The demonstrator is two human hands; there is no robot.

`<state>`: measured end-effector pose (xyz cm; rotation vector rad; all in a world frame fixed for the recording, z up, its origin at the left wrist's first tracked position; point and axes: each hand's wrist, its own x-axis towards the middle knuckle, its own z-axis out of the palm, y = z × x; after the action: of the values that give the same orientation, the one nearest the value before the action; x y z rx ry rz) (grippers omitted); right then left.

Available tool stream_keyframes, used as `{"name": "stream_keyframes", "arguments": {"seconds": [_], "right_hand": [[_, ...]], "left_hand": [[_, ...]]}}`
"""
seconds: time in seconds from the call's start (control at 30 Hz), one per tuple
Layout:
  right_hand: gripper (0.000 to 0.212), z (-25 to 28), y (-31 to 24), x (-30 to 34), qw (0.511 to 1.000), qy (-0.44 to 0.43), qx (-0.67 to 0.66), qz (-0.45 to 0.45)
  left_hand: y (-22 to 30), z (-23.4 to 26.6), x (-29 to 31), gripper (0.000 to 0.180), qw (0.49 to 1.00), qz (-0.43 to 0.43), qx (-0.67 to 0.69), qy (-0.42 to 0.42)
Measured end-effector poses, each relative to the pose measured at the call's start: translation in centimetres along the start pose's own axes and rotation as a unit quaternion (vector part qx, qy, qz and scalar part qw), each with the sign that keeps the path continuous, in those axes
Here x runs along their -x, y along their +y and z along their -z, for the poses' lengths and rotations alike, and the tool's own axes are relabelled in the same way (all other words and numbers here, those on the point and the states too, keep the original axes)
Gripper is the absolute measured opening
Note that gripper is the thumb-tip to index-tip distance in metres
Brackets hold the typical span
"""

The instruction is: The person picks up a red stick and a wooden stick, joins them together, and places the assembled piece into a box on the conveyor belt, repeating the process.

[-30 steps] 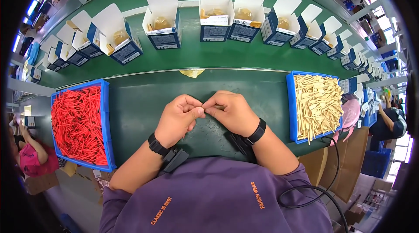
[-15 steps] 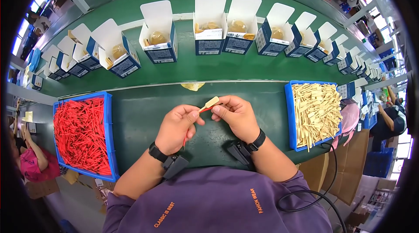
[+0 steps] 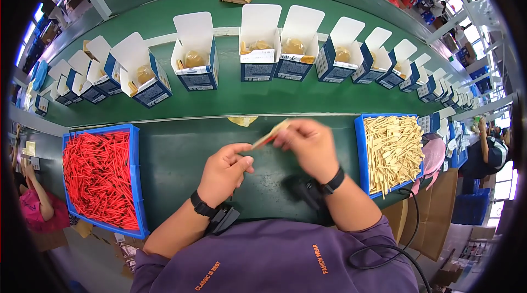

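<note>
My right hand [image 3: 310,147], slightly blurred, pinches a small flat wooden paddle pick [image 3: 281,127] together with a thin red stick [image 3: 266,140]. Both slant down toward my left hand [image 3: 224,173], whose index finger reaches to their lower end. The thumb of that hand stands apart from the index finger, while its other fingers are curled. A dark tip shows below those curled fingers, where a red stick showed earlier; most of it is hidden. Many red sticks fill a blue tray [image 3: 138,183] on the left. Wooden paddle picks fill another blue tray [image 3: 361,153] on the right.
A row of open blue-and-white boxes [image 3: 197,80], each with a round amber thing inside, stands along the green belt [image 3: 230,98] beyond the bench. A yellowish scrap [image 3: 242,121] lies at the bench's far edge. A black cable [image 3: 414,232] loops at lower right. Other people work at both sides.
My right hand has moved up and right, turning the paddle pick and red stick with it. The left index finger has straightened and its thumb has come away. The whole view has shifted slightly.
</note>
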<state>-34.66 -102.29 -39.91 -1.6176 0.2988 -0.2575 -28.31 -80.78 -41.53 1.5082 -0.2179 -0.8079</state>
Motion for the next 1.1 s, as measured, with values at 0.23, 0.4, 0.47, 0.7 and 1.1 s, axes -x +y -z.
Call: {"name": "stream_keyframes", "arguments": {"seconds": [0.23, 0.4, 0.47, 0.7, 1.1], "right_hand": [[0.016, 3.0, -6.5, -12.3, 0.845, 0.248, 0.355, 0.313], [0.019, 2.5, -4.0, -14.1, 0.82, 0.184, 0.484, 0.244], [0.018, 2.1, -3.2, -12.2, 0.822, 0.193, 0.477, 0.243], [0.017, 1.2, -0.8, -9.2, 0.854, 0.26, 0.344, 0.29], [0.02, 1.1, -3.3, -12.1, 0.866, 0.18, 0.442, 0.149]], "left_hand": [[-0.6, 0.4, -0.7, 0.028, 0.998, -0.015, 0.068, 0.005], [-0.9, 0.2, -0.6, 0.027, 0.997, -0.027, 0.073, -0.01], [-1.0, 0.2, -0.4, 0.026, 0.997, -0.026, 0.07, -0.005], [-0.8, -0.5, -0.7, 0.022, 0.999, -0.013, 0.052, 0.002], [-1.6, -1.6, -0.8, 0.02, 0.995, -0.044, 0.088, 0.013]]}}
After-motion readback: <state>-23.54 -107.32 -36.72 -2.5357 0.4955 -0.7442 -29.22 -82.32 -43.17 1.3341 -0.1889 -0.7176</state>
